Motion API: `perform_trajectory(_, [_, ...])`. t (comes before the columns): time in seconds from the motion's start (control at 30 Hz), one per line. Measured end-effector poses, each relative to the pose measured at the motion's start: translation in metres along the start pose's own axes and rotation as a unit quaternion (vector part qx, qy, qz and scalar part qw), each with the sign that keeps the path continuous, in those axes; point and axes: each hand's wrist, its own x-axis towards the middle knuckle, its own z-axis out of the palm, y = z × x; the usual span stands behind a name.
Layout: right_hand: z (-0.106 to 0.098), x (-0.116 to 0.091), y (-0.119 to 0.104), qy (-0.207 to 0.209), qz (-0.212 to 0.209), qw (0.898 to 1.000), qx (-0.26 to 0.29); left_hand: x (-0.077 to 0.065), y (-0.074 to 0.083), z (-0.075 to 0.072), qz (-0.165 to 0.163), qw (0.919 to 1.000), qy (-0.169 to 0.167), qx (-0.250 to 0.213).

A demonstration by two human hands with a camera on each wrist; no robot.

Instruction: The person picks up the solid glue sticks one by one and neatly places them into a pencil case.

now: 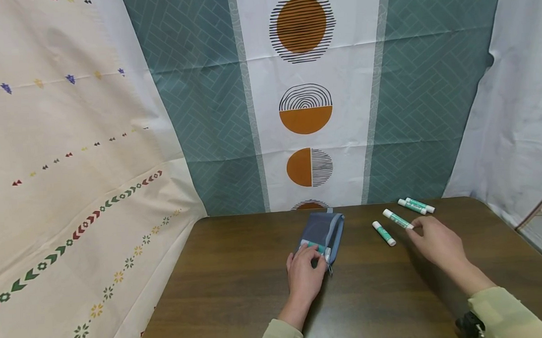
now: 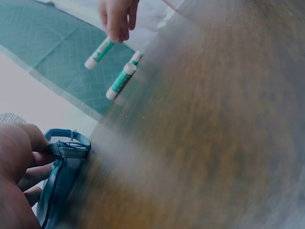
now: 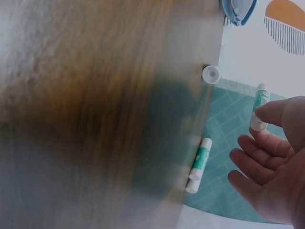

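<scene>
Sleeves point(image 1: 280, 334) sit well apart over the table point(image 1: 372, 300); pouch point(image 1: 316, 230) nears its far edge point(image 1: 236, 216). Left hand point(image 1: 305, 276) pinches pouch; raised right hand point(image 1: 439, 243) pinches 1 glue stick point(image 1: 394, 217).

I observe a cloth-screened corner, room type unclear: wooden table point(image 1: 372, 295) at 6 o'clock, printed curtain point(image 1: 315, 96) at 12.

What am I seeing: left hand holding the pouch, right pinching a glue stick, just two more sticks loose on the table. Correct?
Not quite. Three more sticks, not two, lie loose on the table, per the head view. Rest stands.
</scene>
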Motion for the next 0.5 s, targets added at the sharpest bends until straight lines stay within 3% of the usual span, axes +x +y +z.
perform_trajectory(0.5, [0.005,0.001,-0.029,-0.013,-0.028,0.999,0.008,0.001,-0.001,0.001,-0.005,1.0000,-0.004,0.005])
